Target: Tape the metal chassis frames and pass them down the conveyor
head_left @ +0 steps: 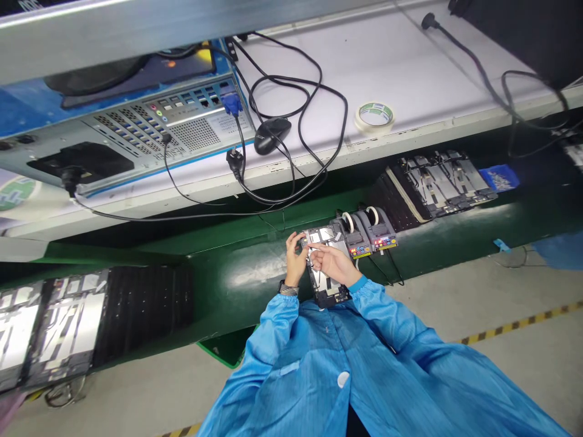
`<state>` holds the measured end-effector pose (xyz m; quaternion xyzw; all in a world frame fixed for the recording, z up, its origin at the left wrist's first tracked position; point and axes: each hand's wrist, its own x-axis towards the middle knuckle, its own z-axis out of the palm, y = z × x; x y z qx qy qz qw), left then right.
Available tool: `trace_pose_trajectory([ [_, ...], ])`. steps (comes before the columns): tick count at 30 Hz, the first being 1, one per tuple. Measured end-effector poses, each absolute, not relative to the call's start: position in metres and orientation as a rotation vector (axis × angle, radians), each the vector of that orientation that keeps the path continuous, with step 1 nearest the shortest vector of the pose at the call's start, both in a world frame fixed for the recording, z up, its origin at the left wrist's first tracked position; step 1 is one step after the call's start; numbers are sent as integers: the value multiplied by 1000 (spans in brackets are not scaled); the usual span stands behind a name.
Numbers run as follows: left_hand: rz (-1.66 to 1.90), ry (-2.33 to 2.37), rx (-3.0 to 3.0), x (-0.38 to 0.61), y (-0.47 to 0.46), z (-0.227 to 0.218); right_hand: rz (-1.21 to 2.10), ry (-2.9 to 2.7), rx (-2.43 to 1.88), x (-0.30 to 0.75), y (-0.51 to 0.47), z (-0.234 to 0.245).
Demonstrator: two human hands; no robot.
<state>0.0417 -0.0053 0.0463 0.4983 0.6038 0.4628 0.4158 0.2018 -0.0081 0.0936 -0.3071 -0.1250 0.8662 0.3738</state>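
I hold a flat open device chassis [328,290], dark with silver metal parts, above the green conveyor belt [237,273]. My left hand [295,258] grips its upper left corner, fingers curled around the edge. My right hand [334,262] lies over the middle of the chassis with its fingers pinched against the top part. Both sleeves are bright blue; a watch sits on my left wrist. Just to the right of the chassis stand two small tape dispensers [371,230] with coloured buttons.
Black trays of similar chassis sit at the left [50,328] and at the right [437,182] on the belt. On the white shelf above are a computer case [136,130], a mouse [272,134], tangled black cables and a tape roll [374,116]. Concrete floor with striped tape lies below.
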Motion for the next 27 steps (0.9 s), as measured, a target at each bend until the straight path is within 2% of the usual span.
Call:
trace_pose_trajectory([
  [16, 1141, 1553, 1421, 42, -6, 52, 2268, -183, -803, 204, -1, 95],
  [19, 1142, 1554, 1447, 41, -6, 52, 2346, -309, -872, 210, 4, 97],
  [21, 1144, 1559, 1434, 41, -6, 51, 2318, -586, -994, 215, 8, 98],
  [23, 1139, 1566, 1415, 41, -6, 51, 2045, -1028, -1211, 221, 11, 100],
  [27, 1130, 1559, 1426, 40, -5, 50, 1097, -1978, -1405, 229, 21, 108],
])
